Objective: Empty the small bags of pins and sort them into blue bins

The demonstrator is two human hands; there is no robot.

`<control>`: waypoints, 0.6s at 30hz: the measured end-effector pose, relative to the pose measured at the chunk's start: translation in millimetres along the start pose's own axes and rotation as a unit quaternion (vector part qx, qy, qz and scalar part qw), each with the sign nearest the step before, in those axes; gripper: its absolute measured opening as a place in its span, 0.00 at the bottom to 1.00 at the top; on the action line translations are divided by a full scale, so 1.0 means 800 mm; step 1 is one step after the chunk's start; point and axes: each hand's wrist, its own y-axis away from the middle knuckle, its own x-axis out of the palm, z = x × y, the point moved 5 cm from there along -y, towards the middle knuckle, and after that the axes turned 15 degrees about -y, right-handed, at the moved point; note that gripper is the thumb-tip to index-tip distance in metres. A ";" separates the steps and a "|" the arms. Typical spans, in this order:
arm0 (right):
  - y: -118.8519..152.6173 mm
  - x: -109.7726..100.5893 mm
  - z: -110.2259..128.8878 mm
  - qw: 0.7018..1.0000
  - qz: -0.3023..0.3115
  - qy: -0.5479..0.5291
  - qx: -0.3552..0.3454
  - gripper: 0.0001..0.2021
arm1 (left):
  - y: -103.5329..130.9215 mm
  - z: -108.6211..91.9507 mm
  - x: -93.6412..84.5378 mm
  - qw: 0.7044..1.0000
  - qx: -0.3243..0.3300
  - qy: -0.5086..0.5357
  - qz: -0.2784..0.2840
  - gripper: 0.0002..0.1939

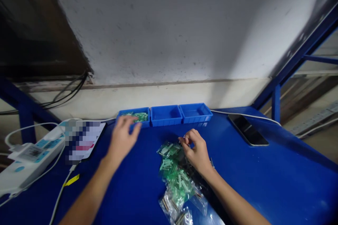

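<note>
My left hand (pixel 124 134) is raised in front of the left blue bin (pixel 145 124), fingers apart and slightly blurred, holding nothing that shows. Green packets (pixel 141 116) lie in that bin. My right hand (pixel 194 147) is over the upper right side of a pile of small clear and green plastic bags (pixel 179 182). Its thumb and index finger are pinched together; what is between them, if anything, is too small to name. The bags hold pale green plugs and, nearer me, brownish screw-like pieces.
Two more blue bins (pixel 166 123) stand beside the left one, against the wall. A black phone (pixel 248 130) lies at the right. At the left are a lit tablet (pixel 86 140), a white power strip (pixel 34 158), cables and a yellow tag (pixel 72 180).
</note>
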 end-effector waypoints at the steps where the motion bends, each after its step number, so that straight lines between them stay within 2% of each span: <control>1: 0.000 0.000 -0.002 1.000 -0.005 0.000 0.005 0.13 | 0.021 -0.025 0.015 0.998 0.021 0.013 0.056 0.16; 3: 0.001 0.000 -0.005 1.000 -0.010 -0.001 0.018 0.13 | 0.059 -0.066 0.047 0.984 0.057 0.027 0.166 0.18; 5: 0.002 0.002 -0.007 0.999 -0.005 -0.005 0.035 0.10 | 0.083 -0.087 0.067 0.976 0.080 0.017 0.201 0.20; 7: 0.003 0.004 -0.006 0.999 0.006 -0.012 0.052 0.07 | 0.092 -0.091 0.073 0.974 0.091 0.012 0.206 0.17; 11: 0.006 0.011 -0.002 0.997 0.038 -0.020 0.063 0.03 | 0.093 -0.080 0.065 0.970 0.088 0.072 0.214 0.10; 13: 0.008 0.016 -0.001 0.996 0.058 -0.022 0.066 0.03 | 0.092 -0.071 0.061 0.965 0.042 0.127 0.227 0.10; 15: 0.010 0.019 0.000 0.994 0.078 -0.026 0.069 0.04 | 0.090 -0.061 0.058 0.948 -0.039 0.210 0.236 0.12; 18: 0.015 0.024 0.006 0.991 0.103 -0.037 0.074 0.06 | 0.092 -0.057 0.058 0.887 -0.137 0.360 0.254 0.13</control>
